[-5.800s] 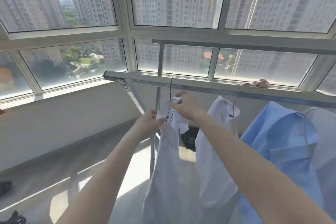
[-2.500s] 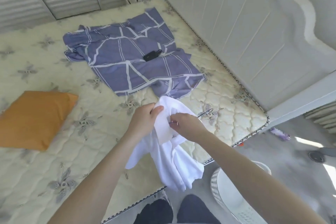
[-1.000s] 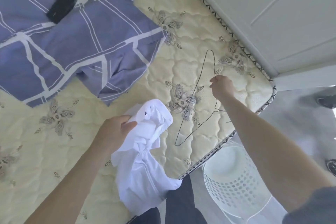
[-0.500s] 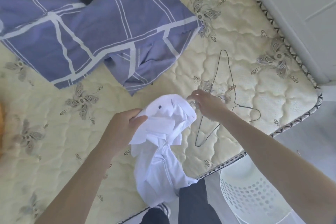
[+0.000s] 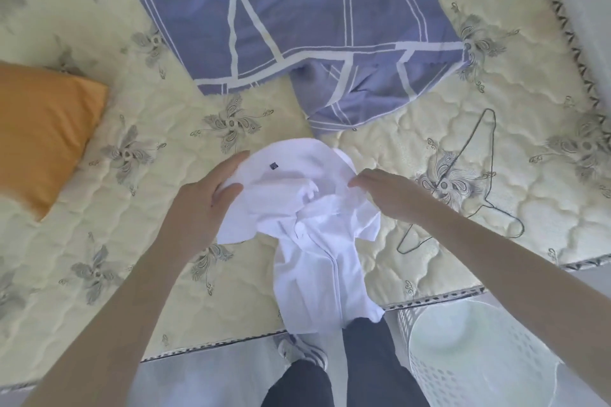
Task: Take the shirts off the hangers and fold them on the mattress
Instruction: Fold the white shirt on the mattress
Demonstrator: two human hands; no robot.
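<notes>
A crumpled white collared shirt (image 5: 314, 258) lies on a cream quilted mattress (image 5: 148, 116), clutched by the left hand (image 5: 201, 205) and right hand (image 5: 386, 195); a thin wire hanger (image 5: 458, 158) lies right of them, purple checked sheet (image 5: 297, 26) beyond.

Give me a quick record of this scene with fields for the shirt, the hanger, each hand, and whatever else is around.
Shirt: white shirt, bunched at the near edge of the mattress, its lower part hanging over the edge
Hanger: wire hanger, off the shirt, lying flat on the mattress to its right
Left: left hand grips the shirt near the collar
Right: right hand, fingers on the fabric; whether they pinch it is unclear
Also on mattress: purple patterned cloth, orange pillow
Floor: white basket
Folding: not yet begun
</notes>
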